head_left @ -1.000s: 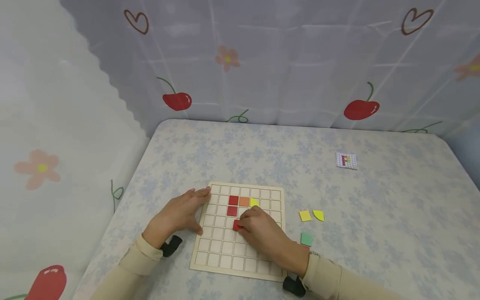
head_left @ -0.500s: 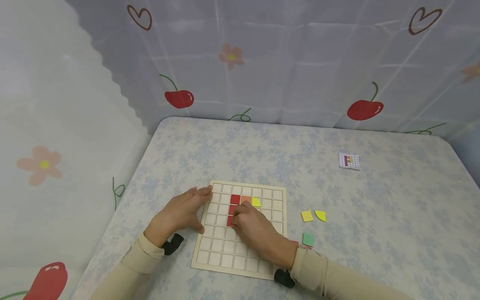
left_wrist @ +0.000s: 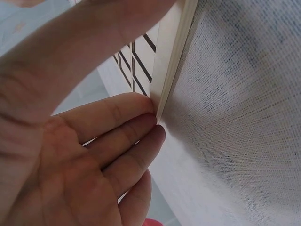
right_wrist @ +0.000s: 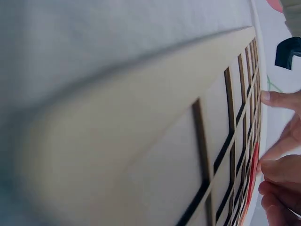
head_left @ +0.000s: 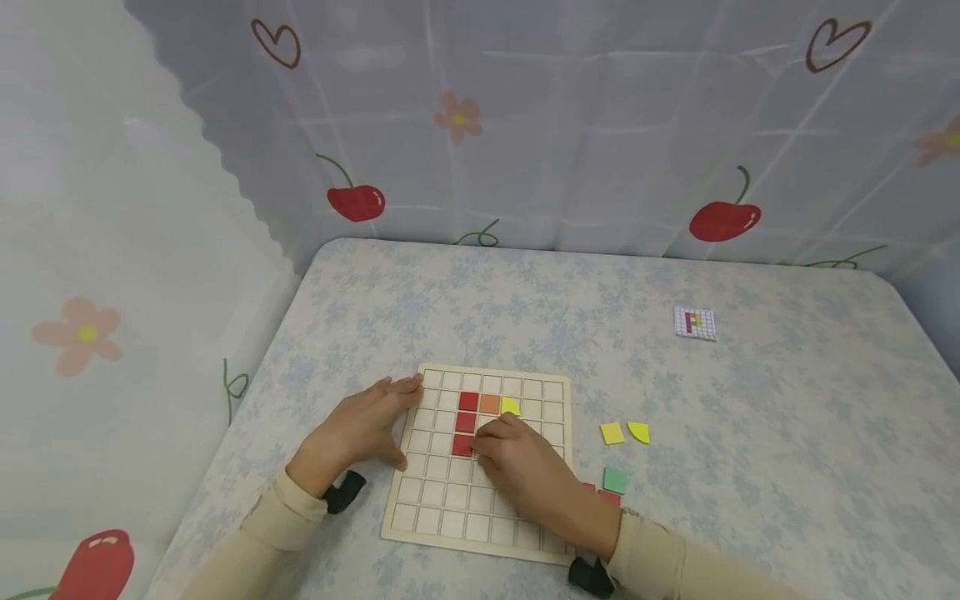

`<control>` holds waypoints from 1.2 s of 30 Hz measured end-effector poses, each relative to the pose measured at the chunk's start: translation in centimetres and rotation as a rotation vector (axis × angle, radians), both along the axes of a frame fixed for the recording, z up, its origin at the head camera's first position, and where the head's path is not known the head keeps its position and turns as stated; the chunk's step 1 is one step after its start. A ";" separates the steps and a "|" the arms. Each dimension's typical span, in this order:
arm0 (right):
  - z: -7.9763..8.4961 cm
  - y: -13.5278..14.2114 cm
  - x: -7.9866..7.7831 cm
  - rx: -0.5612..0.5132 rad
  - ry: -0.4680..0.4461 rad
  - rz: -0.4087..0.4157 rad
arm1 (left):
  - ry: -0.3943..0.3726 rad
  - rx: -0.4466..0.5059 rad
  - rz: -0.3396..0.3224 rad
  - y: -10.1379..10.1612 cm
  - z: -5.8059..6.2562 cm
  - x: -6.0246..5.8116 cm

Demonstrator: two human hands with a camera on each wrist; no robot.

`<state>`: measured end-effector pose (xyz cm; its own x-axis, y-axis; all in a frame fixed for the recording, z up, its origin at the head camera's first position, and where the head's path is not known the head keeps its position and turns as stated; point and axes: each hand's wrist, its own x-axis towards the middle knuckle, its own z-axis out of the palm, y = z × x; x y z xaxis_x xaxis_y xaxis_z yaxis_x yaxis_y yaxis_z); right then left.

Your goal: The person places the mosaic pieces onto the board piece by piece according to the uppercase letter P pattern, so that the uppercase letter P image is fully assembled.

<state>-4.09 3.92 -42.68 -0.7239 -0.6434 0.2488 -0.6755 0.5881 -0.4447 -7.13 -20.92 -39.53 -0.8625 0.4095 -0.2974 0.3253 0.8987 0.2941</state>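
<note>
A wooden grid board (head_left: 438,523) lies on the table, holding a column of red square tiles (head_left: 467,422), an orange tile (head_left: 489,404) and a yellow quarter-round tile (head_left: 510,406). My left hand (head_left: 362,423) rests along the board's left side, thumb and fingers spread; in the left wrist view its fingertips (left_wrist: 153,106) touch the board edge. Over the board's middle is my right hand (head_left: 525,467), its bent fingers right at the right edge of the lowest red tile (head_left: 461,445). No tile shows between its thumb and fingers in the right wrist view.
Right of the board lie a yellow square tile (head_left: 612,433), a yellow quarter-round tile (head_left: 639,432), a green tile (head_left: 615,480) and red tiles (head_left: 610,497) partly behind the right wrist. A small pattern card (head_left: 694,323) lies farther back. A patterned curtain (head_left: 555,125) hangs behind the table.
The right hand has brought a red tile left into the cell below the other red ones, then drawn slightly right, off it. The left hand stays at the board's edge.
</note>
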 end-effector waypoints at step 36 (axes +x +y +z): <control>-1.3 11.5 5.2 -0.200 0.109 -0.213 | -0.003 -0.017 -0.009 0.2 0.2 -0.2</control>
